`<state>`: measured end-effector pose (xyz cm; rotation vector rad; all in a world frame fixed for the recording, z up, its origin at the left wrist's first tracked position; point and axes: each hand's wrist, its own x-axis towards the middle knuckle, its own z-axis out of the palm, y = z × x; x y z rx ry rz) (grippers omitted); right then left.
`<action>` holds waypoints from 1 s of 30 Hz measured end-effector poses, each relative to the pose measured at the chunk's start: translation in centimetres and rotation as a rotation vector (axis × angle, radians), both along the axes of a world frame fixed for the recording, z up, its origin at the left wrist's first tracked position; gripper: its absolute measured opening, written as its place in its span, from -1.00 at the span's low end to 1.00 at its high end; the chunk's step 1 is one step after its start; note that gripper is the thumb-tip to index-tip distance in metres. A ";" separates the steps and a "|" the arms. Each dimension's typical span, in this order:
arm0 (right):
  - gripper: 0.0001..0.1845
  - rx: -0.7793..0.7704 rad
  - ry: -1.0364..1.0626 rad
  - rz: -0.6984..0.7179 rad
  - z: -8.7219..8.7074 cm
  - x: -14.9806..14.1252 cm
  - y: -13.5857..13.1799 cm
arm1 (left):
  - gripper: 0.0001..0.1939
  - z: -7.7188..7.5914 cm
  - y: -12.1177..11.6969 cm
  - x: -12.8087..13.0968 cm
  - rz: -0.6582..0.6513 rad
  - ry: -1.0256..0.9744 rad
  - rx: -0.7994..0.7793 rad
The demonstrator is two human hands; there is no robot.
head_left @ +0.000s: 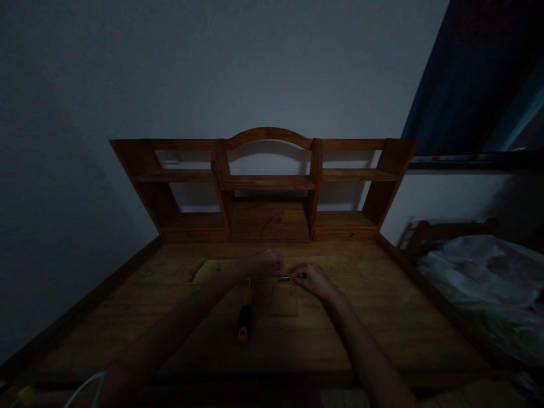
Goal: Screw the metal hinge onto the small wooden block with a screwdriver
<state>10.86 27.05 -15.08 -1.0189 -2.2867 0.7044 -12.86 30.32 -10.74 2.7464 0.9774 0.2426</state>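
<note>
My right hand (311, 279) is closed in a pinch at the end of a small shiny metal piece (284, 278); dim light hides its exact kind. Just to the left and slightly above it, my left hand (271, 260) has its fingers pressed together, pointing down by the metal piece. What they hold, if anything, is too small to make out. Below the metal piece lies a flat, squarish tan piece (284, 302). A screwdriver (245, 317) with an orange and black handle rests left of it, its shaft pointing away from me. Behind my hands stretches a long pale flat strip (215, 270).
The wooden desk (331, 340) has raised side edges. At its back stands a wooden shelf unit (267, 182) with several compartments, against the wall. On the right are plastic-covered things (484, 272) beside the desk and a dark curtain (463, 85).
</note>
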 end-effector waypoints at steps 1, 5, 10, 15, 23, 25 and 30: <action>-0.76 0.002 -0.002 -0.001 0.0 0.0 0.0 | -0.85 -0.2 0.1 0.2 -0.003 0.003 0.001; -0.77 0.015 -0.011 -0.016 0.1 0.1 -0.1 | -0.82 -1.1 0.4 0.4 -0.016 0.004 0.004; -0.76 0.007 0.004 -0.014 0.0 0.1 -0.1 | -0.81 -1.9 0.6 -0.1 -0.028 -0.022 -0.026; -0.70 -0.065 0.084 -0.012 -0.3 0.0 0.1 | -0.84 -1.6 -0.1 -0.2 -0.045 -0.086 -0.061; -0.49 -0.079 0.431 -0.286 0.8 0.0 0.4 | -0.59 -1.5 -0.6 -3.4 0.213 -0.435 0.003; -0.50 -0.023 0.432 -0.342 0.9 0.1 0.4 | -0.68 -2.0 -0.3 -4.9 0.292 -0.552 0.061; -0.64 0.195 0.282 -0.298 3.0 -2.1 -2.6 | -0.76 -4.2 0.6 -7.0 0.490 -0.703 0.291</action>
